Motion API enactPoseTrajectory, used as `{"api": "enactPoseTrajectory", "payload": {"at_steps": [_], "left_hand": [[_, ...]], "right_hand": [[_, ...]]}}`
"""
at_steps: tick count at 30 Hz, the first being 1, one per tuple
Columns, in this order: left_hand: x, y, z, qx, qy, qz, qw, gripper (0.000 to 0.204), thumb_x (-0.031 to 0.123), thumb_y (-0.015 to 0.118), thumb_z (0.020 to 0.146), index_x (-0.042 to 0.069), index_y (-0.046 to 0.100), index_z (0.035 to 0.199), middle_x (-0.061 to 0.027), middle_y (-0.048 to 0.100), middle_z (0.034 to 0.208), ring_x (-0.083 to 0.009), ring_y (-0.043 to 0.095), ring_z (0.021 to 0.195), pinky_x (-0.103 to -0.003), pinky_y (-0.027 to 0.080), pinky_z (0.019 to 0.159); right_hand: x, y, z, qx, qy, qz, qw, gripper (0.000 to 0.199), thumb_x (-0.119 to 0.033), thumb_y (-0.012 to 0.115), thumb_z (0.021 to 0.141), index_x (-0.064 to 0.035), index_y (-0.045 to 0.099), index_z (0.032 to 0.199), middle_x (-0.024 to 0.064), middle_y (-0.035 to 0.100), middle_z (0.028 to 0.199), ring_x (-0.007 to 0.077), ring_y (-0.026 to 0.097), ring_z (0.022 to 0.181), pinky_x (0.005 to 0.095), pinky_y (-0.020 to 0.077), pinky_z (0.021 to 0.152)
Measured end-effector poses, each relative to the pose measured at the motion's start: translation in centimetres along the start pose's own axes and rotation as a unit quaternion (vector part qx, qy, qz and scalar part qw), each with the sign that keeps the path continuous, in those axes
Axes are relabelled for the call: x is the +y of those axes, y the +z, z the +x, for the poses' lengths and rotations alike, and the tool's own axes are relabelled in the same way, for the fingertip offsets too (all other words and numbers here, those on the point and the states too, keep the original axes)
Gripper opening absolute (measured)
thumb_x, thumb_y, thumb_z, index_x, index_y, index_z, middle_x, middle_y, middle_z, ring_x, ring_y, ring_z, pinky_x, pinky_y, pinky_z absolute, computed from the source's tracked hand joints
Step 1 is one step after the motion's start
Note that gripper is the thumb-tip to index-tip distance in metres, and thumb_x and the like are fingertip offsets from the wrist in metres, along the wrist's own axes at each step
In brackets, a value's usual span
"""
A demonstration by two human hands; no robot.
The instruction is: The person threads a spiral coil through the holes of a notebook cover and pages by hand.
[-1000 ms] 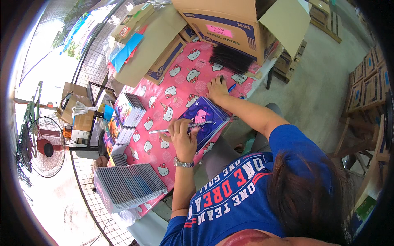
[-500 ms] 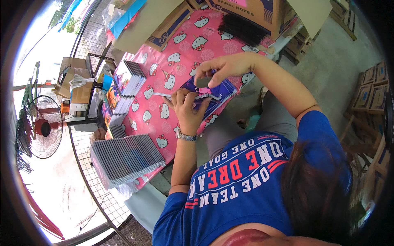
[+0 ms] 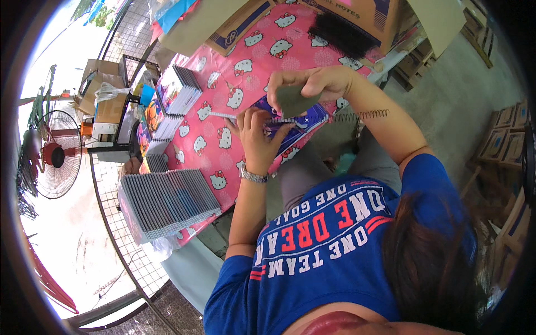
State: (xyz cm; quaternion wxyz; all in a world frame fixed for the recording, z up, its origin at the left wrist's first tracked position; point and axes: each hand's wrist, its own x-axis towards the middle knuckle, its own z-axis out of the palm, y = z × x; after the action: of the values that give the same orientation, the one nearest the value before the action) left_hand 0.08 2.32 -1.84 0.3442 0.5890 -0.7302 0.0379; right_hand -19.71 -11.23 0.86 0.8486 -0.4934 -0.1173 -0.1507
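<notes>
The right hand (image 3: 324,82) is now over the notebook (image 3: 306,129), holding a dark piece (image 3: 297,100); a coil (image 3: 375,114) now sticks out.

Free pink tablecloth (image 3: 252,84) past the left hand (image 3: 255,134) — then a cardboard box (image 3: 245,28).

Notebook (image 3: 309,126): purple-blue cover, lying flat at the near edge of the tabletop (image 3: 251,85)
Coil (image 3: 373,114): thin dark spiral, end jutting past the tabletop
Pad (image 3: 296,101): dark olive, raised above the tabletop

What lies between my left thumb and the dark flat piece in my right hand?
In the head view, a thin spiral coil lies there, with part of the purple notebook cover showing around it.
</notes>
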Motion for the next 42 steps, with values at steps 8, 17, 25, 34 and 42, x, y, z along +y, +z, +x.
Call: {"api": "enactPoseTrajectory", "payload": {"at_steps": [8,17,25,34,42], "left_hand": [[0.5,0.3,0.3,-0.005,-0.04,-0.025,0.999,0.052,0.035,0.089,0.061,0.01,0.056,0.093,-0.0044,0.061,0.098,-0.0282,0.055,0.104,-0.061,0.013,0.112],[-1.8,-2.3,1.1,0.005,-0.02,0.046,0.999,0.051,0.029,0.091,0.056,0.007,0.062,0.091,-0.0062,0.061,0.1,-0.0282,0.053,0.1,-0.044,0.035,0.093],[-3.0,-2.0,1.0,0.028,-0.007,0.026,0.999,0.043,0.022,0.09,0.054,0.007,0.064,0.085,-0.0048,0.062,0.088,-0.0271,0.053,0.092,-0.04,0.04,0.084],[-2.2,-2.5,2.3,0.014,-0.04,0.044,0.998,0.046,0.024,0.091,0.054,0.008,0.065,0.087,-0.0034,0.062,0.088,-0.0267,0.054,0.094,-0.041,0.04,0.086],[-7.4,-3.5,1.7,0.017,0.002,0.015,1.0,0.037,0.016,0.089,0.058,0.006,0.066,0.085,-0.0068,0.062,0.088,-0.0302,0.055,0.094,-0.041,0.046,0.082]], "right_hand": [[0.2,-2.3,0.9,-0.014,0.162,-0.241,0.957,0.049,-0.037,0.069,0.084,-0.0079,0.053,0.119,0.0005,0.056,0.105,0.009,0.054,0.095,0.0231,0.0431,0.078],[0.7,-2.9,3.0,0.009,0.15,-0.248,0.957,0.043,-0.031,0.072,0.084,-0.0055,0.056,0.114,0.0024,0.051,0.103,0.0123,0.049,0.1,0.0281,0.0413,0.085],[0.4,-1.3,5.3,0.011,0.127,-0.165,0.978,0.026,-0.027,0.065,0.089,-0.0087,0.057,0.106,-0.0037,0.049,0.093,0.0067,0.047,0.086,0.0247,0.039,0.073],[-0.1,-2.3,6.7,0.055,0.096,-0.143,0.983,0.027,-0.037,0.062,0.095,-0.0125,0.057,0.105,-0.0035,0.058,0.093,0.0052,0.056,0.085,0.0213,0.0455,0.069],[0.5,-1.3,7.4,0.042,0.132,-0.189,0.972,0.027,-0.036,0.062,0.095,-0.0125,0.057,0.106,-0.0048,0.056,0.091,0.005,0.05,0.081,0.0227,0.0409,0.069]]}}
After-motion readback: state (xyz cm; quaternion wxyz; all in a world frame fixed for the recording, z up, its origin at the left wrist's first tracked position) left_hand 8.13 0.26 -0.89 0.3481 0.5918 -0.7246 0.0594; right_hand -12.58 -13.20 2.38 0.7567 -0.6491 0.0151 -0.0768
